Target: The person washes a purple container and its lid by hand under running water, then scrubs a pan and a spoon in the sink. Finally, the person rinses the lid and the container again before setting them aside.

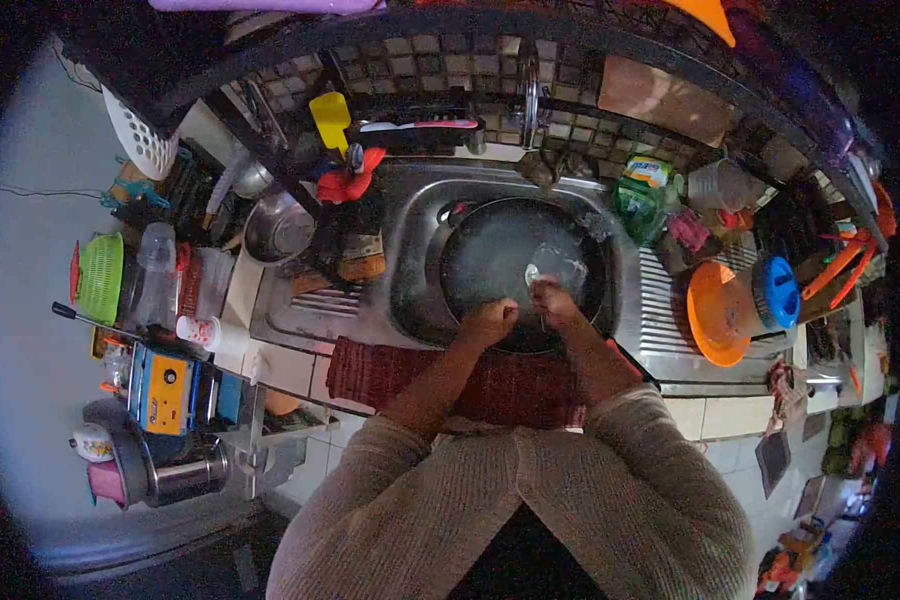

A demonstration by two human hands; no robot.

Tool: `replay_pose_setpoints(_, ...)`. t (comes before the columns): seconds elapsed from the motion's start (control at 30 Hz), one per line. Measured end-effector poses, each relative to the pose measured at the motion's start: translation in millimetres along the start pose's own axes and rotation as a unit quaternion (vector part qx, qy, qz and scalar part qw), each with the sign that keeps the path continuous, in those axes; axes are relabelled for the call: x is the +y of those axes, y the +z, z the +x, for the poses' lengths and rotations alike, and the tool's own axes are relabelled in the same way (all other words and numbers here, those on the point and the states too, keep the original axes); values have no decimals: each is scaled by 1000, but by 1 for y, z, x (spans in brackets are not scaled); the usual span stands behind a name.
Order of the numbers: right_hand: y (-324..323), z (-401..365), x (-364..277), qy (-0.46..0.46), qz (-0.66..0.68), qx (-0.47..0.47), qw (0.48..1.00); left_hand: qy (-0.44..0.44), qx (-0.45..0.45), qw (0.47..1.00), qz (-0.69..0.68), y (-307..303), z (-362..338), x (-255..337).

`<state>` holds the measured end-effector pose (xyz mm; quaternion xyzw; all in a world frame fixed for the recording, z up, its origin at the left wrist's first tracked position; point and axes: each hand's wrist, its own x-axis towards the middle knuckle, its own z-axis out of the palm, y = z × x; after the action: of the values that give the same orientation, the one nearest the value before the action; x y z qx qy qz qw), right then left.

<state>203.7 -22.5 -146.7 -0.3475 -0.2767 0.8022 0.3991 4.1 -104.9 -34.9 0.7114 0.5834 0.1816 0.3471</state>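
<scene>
I stand at a rectangular stainless-steel sink [406, 270], its ribbed metal drainers on both sides. Inside it sits a wide, round, dark-looking basin [470, 250], and a dark-red ribbed cloth [370, 375] lies along the front edge. My left hand [490, 322] is curled at the basin's near side; I cannot tell whether it grips anything. My right hand [553, 303], just beside it, is closed around a small silvery spoon-like utensil [532, 272], its bright end over the basin. I judge that I am handling this utensil within the basin; any further movement would call for a firm, steady pinch, since wet metal could slip.
</scene>
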Motion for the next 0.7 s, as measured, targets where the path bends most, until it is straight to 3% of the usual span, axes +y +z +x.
replay_pose_setpoints(0.07,-31,24,18,48,91,-97,990,-1,-11,998,-55,-3,0,1)
replay_pose_setpoints(0.1,-15,18,9,48,91,-98,990,-2,-11,998,-55,1,3,-5)
replay_pose_setpoints(0.13,5,10,5,21,-109,-67,991,2,-19,998,-52,11,10,-17)
replay_pose_setpoints(0.17,27,5,-1,-7,-305,-34,952,6,-29,998,-50,18,14,-25)
replay_pose_setpoints(0.2,50,-4,-6,-35,-488,2,872,6,-29,998,-50,20,16,-25)
replay_pose_setpoints(0.23,73,-18,-9,-61,-651,38,756,-30,-37,998,-42,21,19,-25)
replay_pose_setpoints(0.27,90,-28,-21,-84,-788,71,606,-65,-45,996,-36,22,21,-24)
replay_pose_setpoints(0.3,40,6,19,-167,-692,32,702,-65,-43,996,-39,22,19,-22)
replay_pose_setpoints(0.4,66,-9,-11,-122,-676,-21,726,-31,0,998,-54,30,21,-31)
replay_pose_setpoints(0.43,85,-26,-30,-121,-679,-26,723,-8,63,996,-61,48,32,-49)
replay_pose_setpoints(0.47,108,-47,-52,-38,-624,-50,779,17,125,990,-66,58,39,-60)
replay_pose_setpoints(0.5,120,-58,-64,44,-562,-72,823,17,130,989,-69,53,37,-53)
replay_pose_setpoints(0.53,104,-53,-55,44,-566,-74,820,112,145,962,-202,42,33,-37)
replay_pose_setpoints(0.57,69,-40,-36,124,-503,-96,850,205,156,909,-329,36,30,-27)
replay_pose_setpoints(0.6,49,-34,-28,204,-433,-116,870,206,161,906,-332,38,32,-31)
replay_pose_setpoints(0.63,61,-43,-39,206,-439,-116,867,187,128,925,-305,44,37,-42)
replay_pose_setpoints(0.7,85,-64,-60,121,-458,-193,859,167,100,939,-282,56,44,-58)
